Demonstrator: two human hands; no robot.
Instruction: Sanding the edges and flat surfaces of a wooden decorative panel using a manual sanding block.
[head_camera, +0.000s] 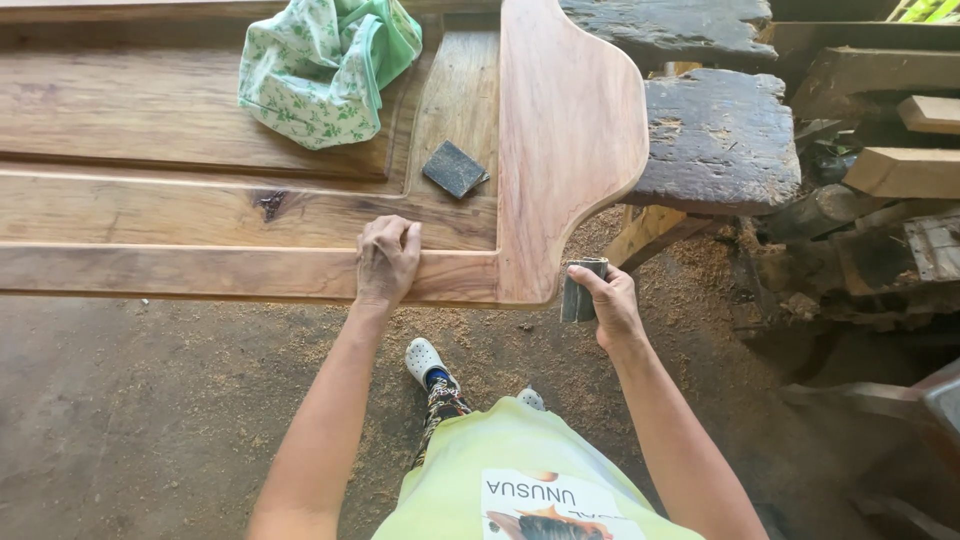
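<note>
**Sanding the curved end of a big timber frame**

The largest thing here is the wooden frame (250, 215), laid flat on supports and running out well to the far side of both hands; its rails look pale and fairly smooth, with one dark knot beyond the left hand. Its upright curved end board (570, 130) rises just beyond the right hand, reddish and clean on its face. By my reckoning the broad faces are already worked, and what remains is the lower curved edge, where the paper now sits.

Past the curved board, on the far right, dark rough slabs (715, 140) lie stacked, untouched. A green flowered cloth (320, 65) is bunched on the frame, well beyond the left hand.

The left hand (386, 262) rests on the near rail with fingers curled over it, bracing, clamped on nothing loose. The right hand (610, 305) is closed round a folded piece of grey sandpaper (582, 290), pressed just under the curve's bottom corner.

A spare sandpaper piece (455, 168) lies between the hands, further out. Sawdust (560, 350) covers the floor below
</note>
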